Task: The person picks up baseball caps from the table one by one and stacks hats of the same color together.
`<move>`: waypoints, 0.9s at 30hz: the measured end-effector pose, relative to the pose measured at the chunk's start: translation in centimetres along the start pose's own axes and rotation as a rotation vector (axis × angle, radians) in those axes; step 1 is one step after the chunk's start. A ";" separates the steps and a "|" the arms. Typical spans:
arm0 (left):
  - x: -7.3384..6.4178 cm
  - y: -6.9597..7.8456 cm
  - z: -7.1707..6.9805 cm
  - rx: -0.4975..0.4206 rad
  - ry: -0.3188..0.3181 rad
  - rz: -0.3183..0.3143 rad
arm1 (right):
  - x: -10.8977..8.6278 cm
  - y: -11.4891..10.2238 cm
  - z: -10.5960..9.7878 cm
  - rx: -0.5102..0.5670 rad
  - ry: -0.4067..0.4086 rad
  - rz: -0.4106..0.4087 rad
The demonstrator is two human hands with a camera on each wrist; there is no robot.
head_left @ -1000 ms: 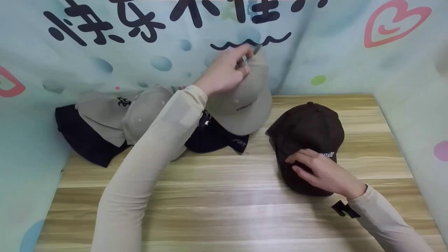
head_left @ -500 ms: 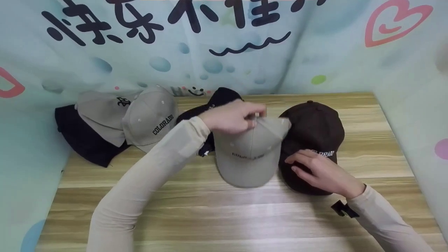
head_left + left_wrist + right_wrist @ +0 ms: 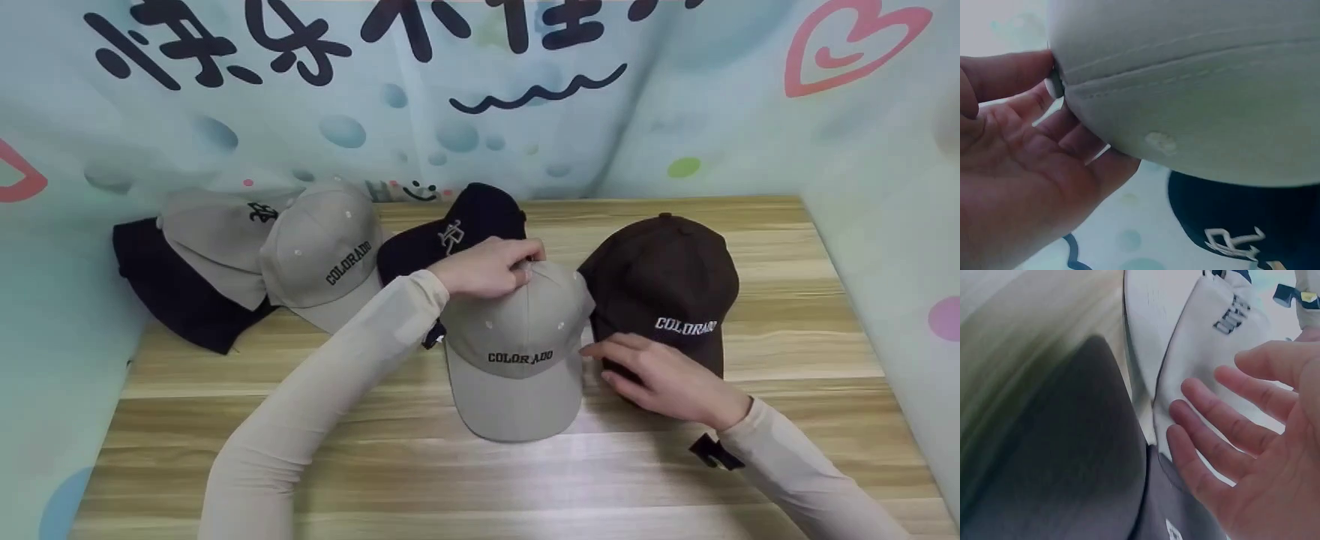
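My left hand (image 3: 487,268) pinches a light grey baseball cap (image 3: 517,322) at the button on its crown. In the left wrist view, thumb and fingers (image 3: 1010,73) close on that button (image 3: 1054,85). The cap faces forward, brim toward me, with "COLORADO" across its front. My right hand (image 3: 660,379) is over the brim of a dark brown "COLORADO" baseball cap (image 3: 660,277). Its fingers are spread and relaxed, with fingertips (image 3: 1176,433) right at the grey cap's side. Part of the brown brim is hidden beneath that hand.
A navy cap (image 3: 480,217) with a white emblem lies behind the grey one. At the left, another grey "COLORADO" cap (image 3: 326,247), a grey cap with a dark emblem (image 3: 217,232) and a dark navy cap (image 3: 172,289) overlap. A printed cloth (image 3: 420,105) backs the wooden table (image 3: 420,480).
My left hand has brought the grey cap down from the backdrop toward me, its brim now facing forward. My right hand has shifted slightly left, toward the grey cap.
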State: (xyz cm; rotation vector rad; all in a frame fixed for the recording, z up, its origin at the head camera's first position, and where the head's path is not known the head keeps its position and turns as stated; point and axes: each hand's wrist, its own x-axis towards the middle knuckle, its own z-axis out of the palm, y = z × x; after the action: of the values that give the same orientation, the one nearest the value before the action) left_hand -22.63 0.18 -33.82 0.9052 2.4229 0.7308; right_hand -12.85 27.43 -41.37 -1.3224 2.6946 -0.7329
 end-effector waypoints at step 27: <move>-0.6 -2.3 0.3 0.066 0.207 0.035 | 0.7 -0.6 3.0 0.053 -0.186 -0.060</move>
State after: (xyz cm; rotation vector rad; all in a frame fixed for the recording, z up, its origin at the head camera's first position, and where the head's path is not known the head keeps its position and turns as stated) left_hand -23.08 -1.62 -35.36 0.9407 2.6321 0.7966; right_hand -12.14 25.41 -43.67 -1.3902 2.4849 -0.6461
